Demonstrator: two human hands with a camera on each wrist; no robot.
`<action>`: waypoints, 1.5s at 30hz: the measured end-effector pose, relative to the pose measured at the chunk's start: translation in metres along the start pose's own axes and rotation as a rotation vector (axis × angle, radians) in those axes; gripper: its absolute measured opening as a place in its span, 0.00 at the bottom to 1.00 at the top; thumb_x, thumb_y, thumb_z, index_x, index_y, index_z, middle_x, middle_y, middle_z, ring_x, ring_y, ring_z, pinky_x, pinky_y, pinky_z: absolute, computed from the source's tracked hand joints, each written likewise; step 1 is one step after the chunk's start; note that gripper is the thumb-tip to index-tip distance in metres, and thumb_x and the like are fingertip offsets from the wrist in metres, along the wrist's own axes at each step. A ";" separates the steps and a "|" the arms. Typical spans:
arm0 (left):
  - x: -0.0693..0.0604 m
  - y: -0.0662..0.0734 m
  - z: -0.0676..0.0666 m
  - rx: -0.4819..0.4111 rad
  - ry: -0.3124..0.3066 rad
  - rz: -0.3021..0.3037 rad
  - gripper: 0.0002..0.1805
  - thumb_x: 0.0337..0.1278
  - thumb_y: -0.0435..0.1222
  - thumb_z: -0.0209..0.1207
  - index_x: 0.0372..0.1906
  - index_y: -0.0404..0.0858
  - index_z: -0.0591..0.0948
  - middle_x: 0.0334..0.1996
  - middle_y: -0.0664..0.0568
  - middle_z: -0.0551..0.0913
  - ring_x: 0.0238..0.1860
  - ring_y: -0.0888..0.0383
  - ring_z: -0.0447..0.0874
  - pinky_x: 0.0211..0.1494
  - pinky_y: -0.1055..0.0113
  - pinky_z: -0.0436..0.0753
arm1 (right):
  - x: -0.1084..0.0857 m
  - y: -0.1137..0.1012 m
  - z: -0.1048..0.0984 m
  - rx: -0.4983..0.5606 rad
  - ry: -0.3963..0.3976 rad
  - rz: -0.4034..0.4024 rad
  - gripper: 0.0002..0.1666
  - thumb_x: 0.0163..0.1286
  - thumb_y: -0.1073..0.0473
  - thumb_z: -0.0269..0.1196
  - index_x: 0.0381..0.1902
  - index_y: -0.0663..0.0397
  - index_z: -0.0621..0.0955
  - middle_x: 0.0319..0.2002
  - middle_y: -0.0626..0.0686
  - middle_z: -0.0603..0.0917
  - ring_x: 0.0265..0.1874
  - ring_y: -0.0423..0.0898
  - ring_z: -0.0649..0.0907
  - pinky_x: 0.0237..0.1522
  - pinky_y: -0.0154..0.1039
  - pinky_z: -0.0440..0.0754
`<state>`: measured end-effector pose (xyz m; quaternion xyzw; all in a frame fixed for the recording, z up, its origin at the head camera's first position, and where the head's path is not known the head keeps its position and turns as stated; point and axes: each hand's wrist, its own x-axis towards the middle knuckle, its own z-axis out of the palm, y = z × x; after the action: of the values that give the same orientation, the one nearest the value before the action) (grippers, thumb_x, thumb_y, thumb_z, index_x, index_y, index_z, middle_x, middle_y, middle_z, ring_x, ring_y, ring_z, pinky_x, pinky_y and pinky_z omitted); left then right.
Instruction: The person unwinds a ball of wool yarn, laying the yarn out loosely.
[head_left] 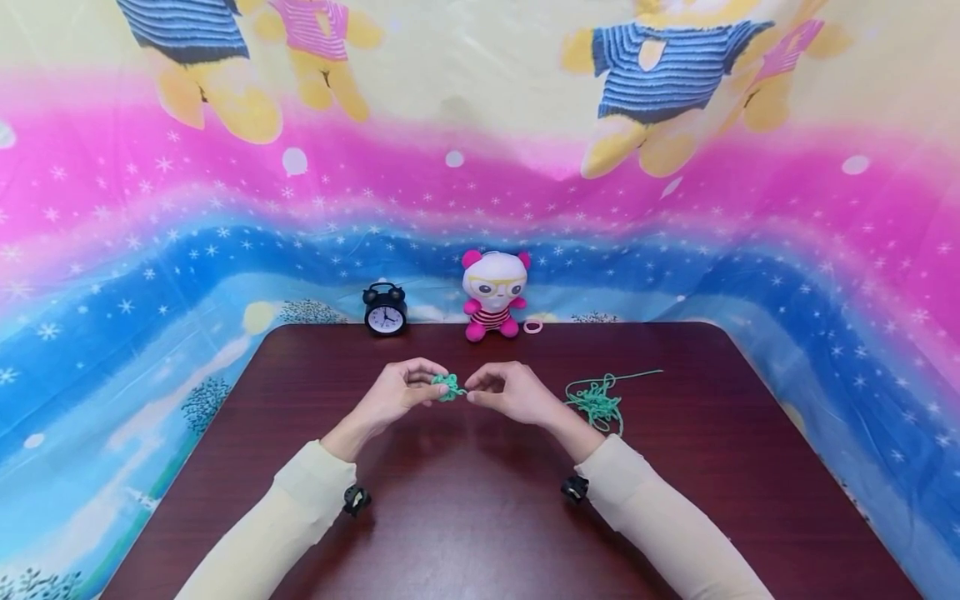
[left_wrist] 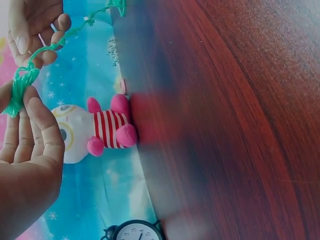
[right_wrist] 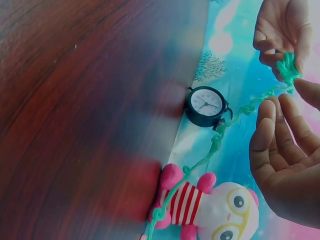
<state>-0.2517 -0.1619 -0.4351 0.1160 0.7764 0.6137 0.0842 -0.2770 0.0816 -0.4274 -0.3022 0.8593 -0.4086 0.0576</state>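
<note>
Between thumb and fingers, my left hand pinches a small looped bundle of green yarn above the table. My right hand is just to its right, fingers curled around the strand leaving the bundle. In the left wrist view, this knotted strand runs across the right fingers, with the thumb close by. From the right wrist, the strand trails down past the clock and the toy. A loose tangle of the same green yarn lies on the table beyond the right forearm.
A black alarm clock stands at the back edge of the dark wooden table. Beside it sits a pink and white panda plush, with a small pink ring at its right. A printed cloth hangs behind.
</note>
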 end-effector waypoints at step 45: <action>-0.008 0.002 -0.002 -0.030 -0.035 -0.015 0.12 0.59 0.34 0.68 0.44 0.33 0.80 0.41 0.48 0.88 0.38 0.58 0.87 0.49 0.57 0.86 | -0.015 0.020 -0.047 -0.059 0.132 0.102 0.07 0.68 0.47 0.67 0.39 0.36 0.89 0.34 0.42 0.88 0.32 0.42 0.82 0.35 0.40 0.81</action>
<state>-0.2448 -0.1656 -0.4331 0.1197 0.7663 0.6226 0.1040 -0.2909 0.1311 -0.4133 -0.2319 0.8872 -0.3987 0.0130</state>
